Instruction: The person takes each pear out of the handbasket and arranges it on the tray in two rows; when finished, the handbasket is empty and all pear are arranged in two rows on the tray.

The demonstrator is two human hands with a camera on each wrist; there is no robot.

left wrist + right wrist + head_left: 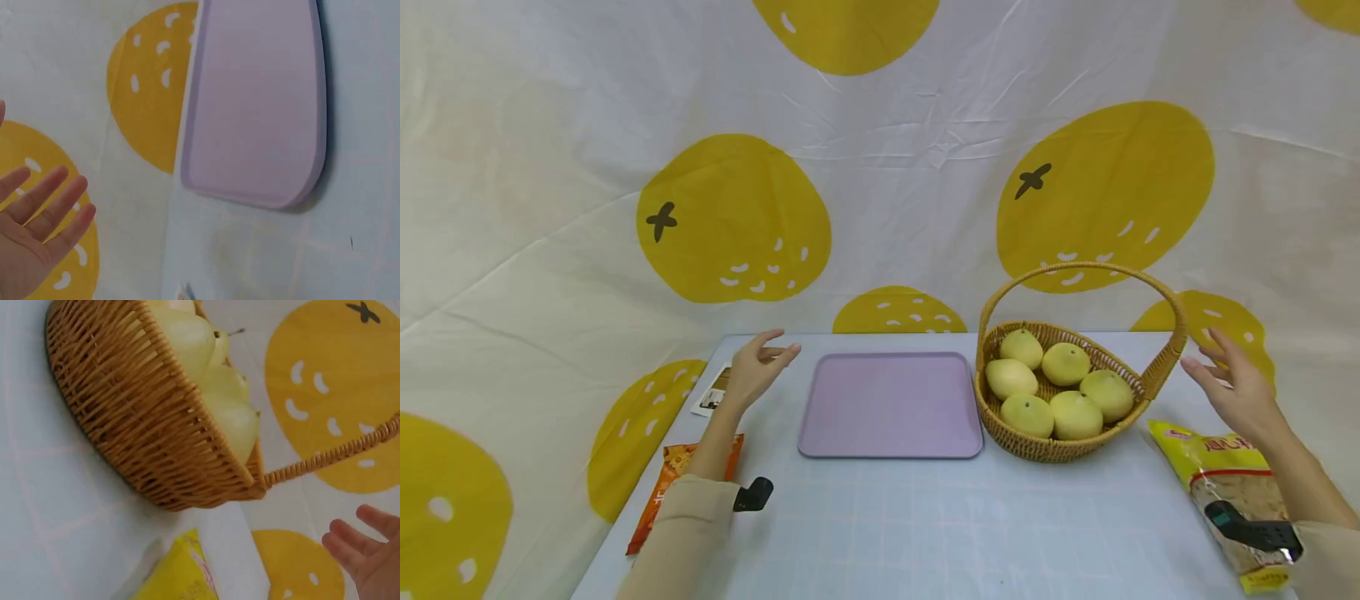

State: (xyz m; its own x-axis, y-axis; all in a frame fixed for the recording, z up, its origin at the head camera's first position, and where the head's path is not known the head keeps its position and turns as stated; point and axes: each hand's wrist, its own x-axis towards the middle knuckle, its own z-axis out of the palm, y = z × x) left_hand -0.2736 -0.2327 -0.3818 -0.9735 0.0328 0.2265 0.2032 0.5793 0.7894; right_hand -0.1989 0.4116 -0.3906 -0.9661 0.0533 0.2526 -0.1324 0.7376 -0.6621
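My left hand (757, 367) hovers left of a shallow purple tray (891, 404), fingers loosely bent and holding nothing. In the left wrist view its fingers are spread apart, away from the tray's rounded corner. A wicker basket (1052, 450) with a tall arched handle stands right of the tray and holds several pale yellow-green round fruits (1077, 415). Just right of the basket handle is my right hand (1240, 387), raised with nothing in it. The right wrist view shows its fingers (353, 540) apart from the handle (331, 456).
An orange snack bag (658, 492) lies under my left forearm, with a small picture card (709, 400) behind it. Under my right forearm is a yellow snack bag (1236, 483). A white cloth (910, 208) printed with yellow fruits hangs behind the table (880, 525).
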